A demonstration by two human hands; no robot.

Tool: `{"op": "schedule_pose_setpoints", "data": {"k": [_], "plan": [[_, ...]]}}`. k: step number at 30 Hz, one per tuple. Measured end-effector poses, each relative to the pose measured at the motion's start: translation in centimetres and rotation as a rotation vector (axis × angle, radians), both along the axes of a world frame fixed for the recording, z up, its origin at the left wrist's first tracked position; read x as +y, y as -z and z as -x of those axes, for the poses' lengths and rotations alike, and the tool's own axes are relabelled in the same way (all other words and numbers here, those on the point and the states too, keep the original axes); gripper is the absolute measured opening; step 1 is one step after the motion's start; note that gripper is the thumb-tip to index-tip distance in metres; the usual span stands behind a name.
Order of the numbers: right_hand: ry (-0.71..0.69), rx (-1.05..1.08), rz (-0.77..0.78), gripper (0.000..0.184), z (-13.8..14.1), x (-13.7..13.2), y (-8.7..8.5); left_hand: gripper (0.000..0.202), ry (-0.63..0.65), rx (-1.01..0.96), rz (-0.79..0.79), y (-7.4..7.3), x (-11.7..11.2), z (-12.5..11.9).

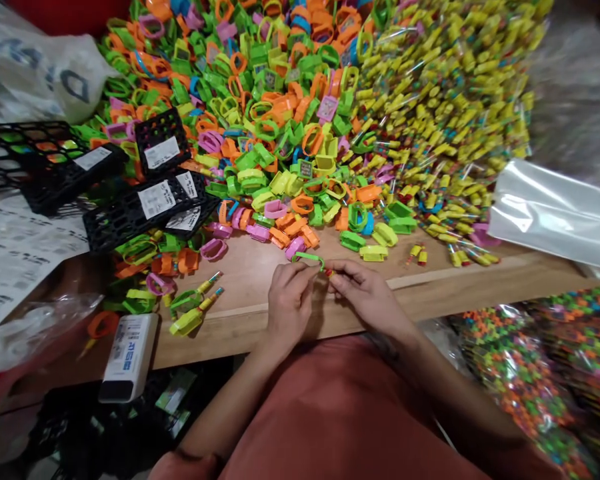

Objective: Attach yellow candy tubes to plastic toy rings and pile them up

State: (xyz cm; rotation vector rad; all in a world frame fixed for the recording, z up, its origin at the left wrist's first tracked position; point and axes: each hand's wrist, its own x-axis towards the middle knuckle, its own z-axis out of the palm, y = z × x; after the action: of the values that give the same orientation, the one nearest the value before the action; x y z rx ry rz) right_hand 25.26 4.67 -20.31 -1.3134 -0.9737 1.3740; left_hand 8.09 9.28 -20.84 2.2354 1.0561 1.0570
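Note:
At the table's front edge, my left hand (289, 297) is closed on a green plastic toy watch (307, 257), whose strap shows above the fingers. My right hand (363, 287) pinches a small tube (329, 273) with a red end against the watch's strap; the fingers hide most of the tube. Just beyond my hands lies a large heap of toy watches (265, 163) in green, orange, pink, yellow and blue. To the left rest a few watches with tubes fitted to them, such as a yellow-green watch (186, 323).
A heap of small yellow-capped tubes (445, 113) covers the back right, beside a clear plastic sheet (555, 213). Black perforated trays (125, 217) with white labels, a white box-shaped device (130, 357) and a white bag (40, 73) are on the left. Filled bags (525, 380) stand below right.

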Motion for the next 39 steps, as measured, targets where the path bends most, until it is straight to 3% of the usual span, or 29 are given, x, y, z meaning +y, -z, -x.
{"op": "schedule_pose_setpoints", "data": {"k": [7,16,25,35,39], "plan": [[-0.015,0.06,0.029,0.051,-0.3,-0.2,0.0,0.026,0.038,0.077,-0.105,0.1,0.1,0.1],[0.004,0.161,0.053,0.056,-0.3,-0.6,1.0,0.027,0.05,0.096,-0.122,0.2,0.3,0.2],[-0.017,0.073,0.055,0.051,-0.9,-0.6,0.7,0.026,0.095,0.097,-0.176,0.0,0.0,-0.6],[0.08,-0.244,-0.064,0.029,0.7,-0.9,2.7,0.029,0.075,0.209,-0.155,1.1,-1.1,-0.9],[-0.055,-0.266,-0.121,0.03,0.6,-0.8,2.3,0.029,0.121,0.184,-0.108,0.5,-0.5,1.0]]}}
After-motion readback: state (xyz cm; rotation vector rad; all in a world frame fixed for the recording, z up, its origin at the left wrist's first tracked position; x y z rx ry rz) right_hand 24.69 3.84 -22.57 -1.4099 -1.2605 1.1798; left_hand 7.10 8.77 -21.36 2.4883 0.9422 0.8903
